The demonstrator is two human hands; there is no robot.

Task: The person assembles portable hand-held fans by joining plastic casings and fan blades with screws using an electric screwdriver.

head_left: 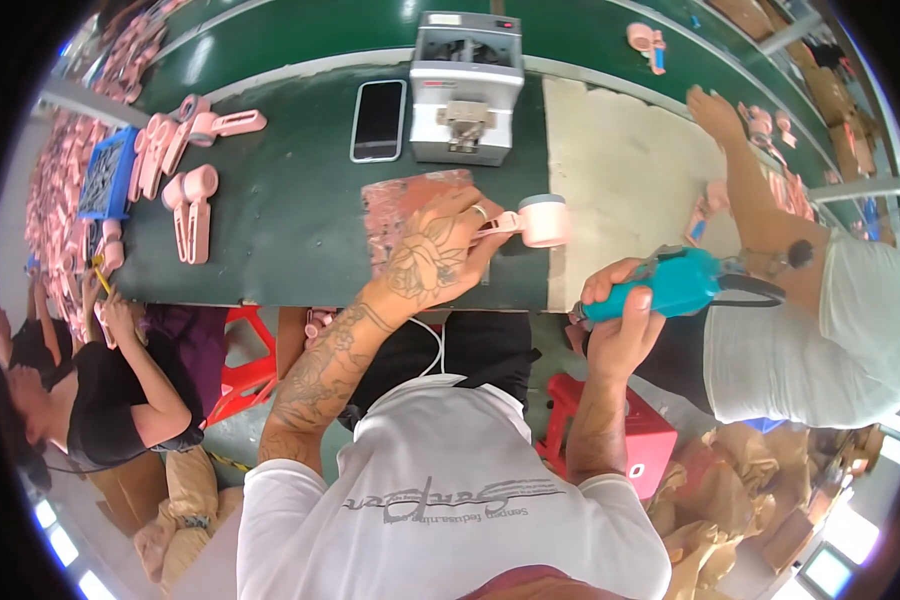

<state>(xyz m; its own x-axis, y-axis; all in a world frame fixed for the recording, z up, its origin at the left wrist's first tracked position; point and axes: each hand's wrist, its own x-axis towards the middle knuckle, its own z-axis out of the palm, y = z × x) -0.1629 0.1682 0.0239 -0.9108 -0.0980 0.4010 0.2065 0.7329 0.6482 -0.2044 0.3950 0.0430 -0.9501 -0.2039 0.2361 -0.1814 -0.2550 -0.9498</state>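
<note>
A worker seated at a green workbench (290,200) grips a pink fan-shaped part (543,224) in the left hand (440,250), thumb and fingers pinched on its slotted handle. The part juts out from the fingertips on the hand's right side, its long axis running left to right; the round head points right, its grey rim facing away from the worker. The right hand (625,315), right of the part and nearer the worker, curls around a teal power tool (660,292), whose narrow end points left and whose black loop trails right. Part and tool are apart. A worn red mat (390,215) lies beneath the left hand; beyond it sit a phone (378,121) and a grey-and-white machine (466,95). More pink parts (192,205) lie well to its left. A co-worker's arm (755,190) reaches in beyond the right hand.
</note>
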